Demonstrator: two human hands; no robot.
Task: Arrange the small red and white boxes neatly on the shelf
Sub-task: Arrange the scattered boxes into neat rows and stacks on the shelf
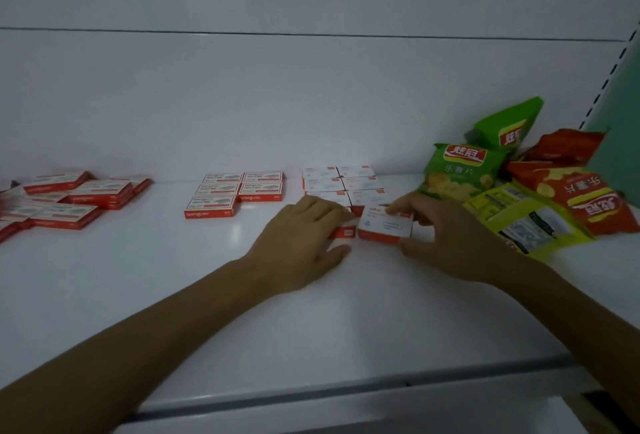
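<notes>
While its white printed top faces up and a red long side faces the camera, the small box (384, 226) sits right of centre on the shelf (173, 278), at the front of the white-topped block (343, 184). Its long axis runs roughly left to right, skewed a little against the rows behind it. The right hand (446, 236) grips it, with the fingers (398, 208) curled over the far edge and the thumb at the near right corner. Just to its left, the left hand (304, 236) lies over a second box (343, 233), fingers fairly straight and relaxed, so that only a red end shows. Farther left stands a tidy red-fronted group (235, 191) with long sides toward the camera, and at the left edge a loose heap (69, 198) lies at mixed angles. The shelf is glossy white with a plain white back panel and a pale front rim (346, 395). Green, red and yellow snack bags (457, 170) are piled at the right, below a slotted upright (602, 87). The light is dim.
</notes>
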